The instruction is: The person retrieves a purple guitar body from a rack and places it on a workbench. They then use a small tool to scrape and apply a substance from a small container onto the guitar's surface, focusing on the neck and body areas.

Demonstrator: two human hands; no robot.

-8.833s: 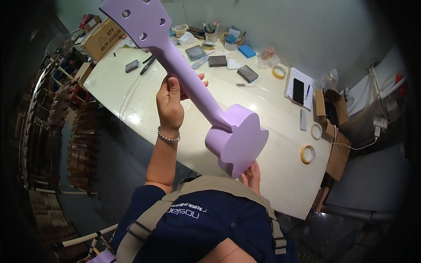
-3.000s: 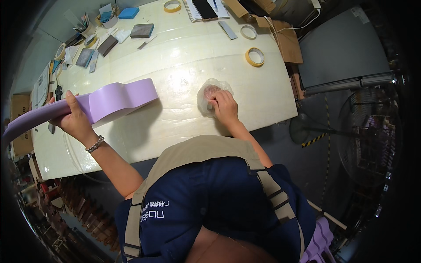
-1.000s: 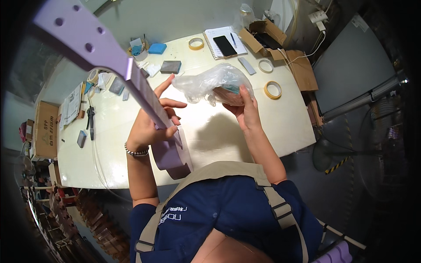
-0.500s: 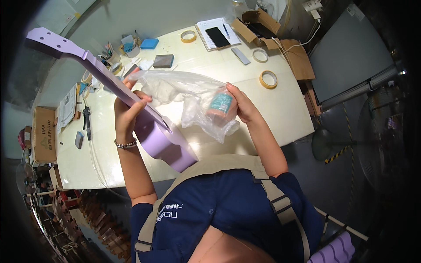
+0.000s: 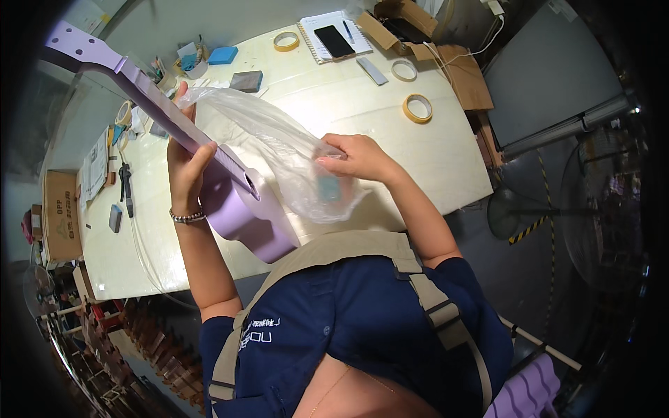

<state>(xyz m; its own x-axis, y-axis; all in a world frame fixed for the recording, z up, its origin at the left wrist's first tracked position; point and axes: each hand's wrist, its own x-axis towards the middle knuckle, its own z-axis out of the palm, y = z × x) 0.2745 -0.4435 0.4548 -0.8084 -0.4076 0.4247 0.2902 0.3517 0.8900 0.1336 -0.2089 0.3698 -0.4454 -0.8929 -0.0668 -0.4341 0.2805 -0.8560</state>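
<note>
A purple ukulele [image 5: 240, 209] without strings slants across my left side, its headstock at the upper left and its body against my apron. My left hand [image 5: 187, 171] is wrapped round its neck, and the end of a clear plastic bag [image 5: 261, 129] lies by those fingertips; whether they grip it too is hidden. My right hand [image 5: 362, 159] is closed on the other end of the bag, right of the ukulele's body. Through the film, beneath my right fingers, shows a blurred teal patch [image 5: 329, 187], seemingly a label; what it belongs to is hard to make out.
The pale worktable [image 5: 390, 160] carries tape rolls [image 5: 417, 109], a notebook with a black phone [image 5: 334, 42], sanding blocks [image 5: 247, 81] and an air gun [image 5: 125, 188]. An opened carton [image 5: 397, 28] stands at the back right, another carton [image 5: 61, 214] at the left edge.
My right hand has moved left and turned palm-down over the bag, covering part of the teal patch. The bag hangs lower and more drawn out. My left hand still holds the neck.
</note>
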